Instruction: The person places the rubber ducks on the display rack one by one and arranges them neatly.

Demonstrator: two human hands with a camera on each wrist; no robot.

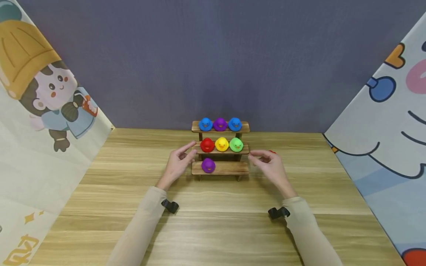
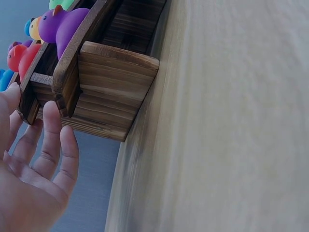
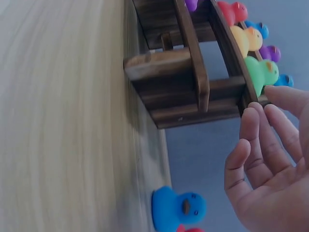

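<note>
A three-tier wooden display stand (image 1: pixel 233 169) bears several small rubber ducks. My left hand (image 1: pixel 177 162) holds the left end of its middle tier between thumb and fingers. At the opposite end, my right hand (image 1: pixel 270 166) pinches the same tier with thumb and fingertips. On that tier sit a red duck (image 1: pixel 207 145), a yellow duck (image 1: pixel 222 144) and a green duck (image 1: pixel 236 145). The top tier carries a blue duck (image 1: pixel 205 124), a purple duck (image 1: pixel 220 124) and another blue duck (image 1: pixel 235 124). One purple duck (image 1: pixel 208 165) stands at the left of the bottom tier.
Beyond my right hand, a blue duck (image 3: pixel 171 210) stands on the wooden table (image 1: pixel 213 221), with part of a red duck (image 3: pixel 190 230) beside it. A grey-blue backdrop (image 1: pixel 213 66) rises behind the stand. Printed cartoon panels flank both sides.
</note>
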